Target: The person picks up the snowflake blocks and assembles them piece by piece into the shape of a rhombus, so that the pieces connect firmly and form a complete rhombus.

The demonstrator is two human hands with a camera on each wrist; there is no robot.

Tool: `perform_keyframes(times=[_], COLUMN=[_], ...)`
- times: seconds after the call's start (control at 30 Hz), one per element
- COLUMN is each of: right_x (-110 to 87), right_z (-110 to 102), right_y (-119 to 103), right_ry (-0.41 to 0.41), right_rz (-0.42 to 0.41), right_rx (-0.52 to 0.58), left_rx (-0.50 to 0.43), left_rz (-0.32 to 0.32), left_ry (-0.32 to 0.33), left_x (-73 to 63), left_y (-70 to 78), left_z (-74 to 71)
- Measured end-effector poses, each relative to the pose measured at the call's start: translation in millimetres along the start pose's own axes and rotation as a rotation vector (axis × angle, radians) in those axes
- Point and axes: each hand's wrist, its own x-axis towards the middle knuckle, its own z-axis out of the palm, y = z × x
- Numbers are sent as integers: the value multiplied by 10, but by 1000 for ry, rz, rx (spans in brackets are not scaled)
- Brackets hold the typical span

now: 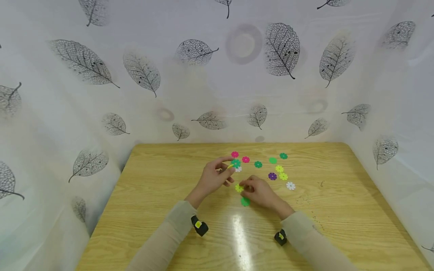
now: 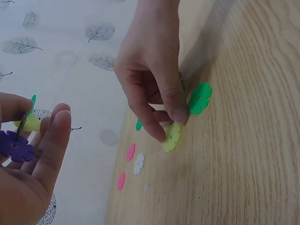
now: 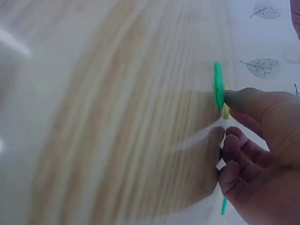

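Observation:
My left hand (image 1: pixel 214 176) pinches a small assembly of notched plastic snowflake discs above the table. Its green disc (image 1: pixel 235 163) faces up in the head view, while its purple disc (image 2: pixel 16 147) and yellow disc (image 2: pixel 32 123) show in the left wrist view. To the right and nearer me, my right hand (image 1: pixel 261 192) reaches down to the tabletop, thumb and forefinger pinching the edge of a loose yellow snowflake disc (image 2: pixel 172 137). A green snowflake disc (image 1: pixel 245 202) lies just on the near side of those fingers.
Beyond the hands lie pink discs (image 1: pixel 245 159), green discs (image 1: pixel 258 164), yellow discs (image 1: pixel 283 176), a purple disc (image 1: pixel 272 176) and a white disc (image 1: pixel 290 186). A leaf-patterned curtain (image 1: pixel 210 90) borders the wooden table (image 1: pixel 152 180) at the back and sides.

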Motion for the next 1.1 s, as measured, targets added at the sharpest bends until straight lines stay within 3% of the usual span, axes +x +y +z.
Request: perform_keyframes(times=[0.53,0.87,1.1], right_x=[27,29,2], right_z=[36,-25,-132], right_y=[-64,-41,-75], right_ry=[34,21,57], right_rz=[37,142,160], right_rx=[-73,98,143], left_rx=[-16,-44,-45], left_rz=[-2,-6,-10], left_ry=[-11,-25,-21], left_x=[-4,-1,10], left_y=[22,27,14], left_z=[4,5,5])
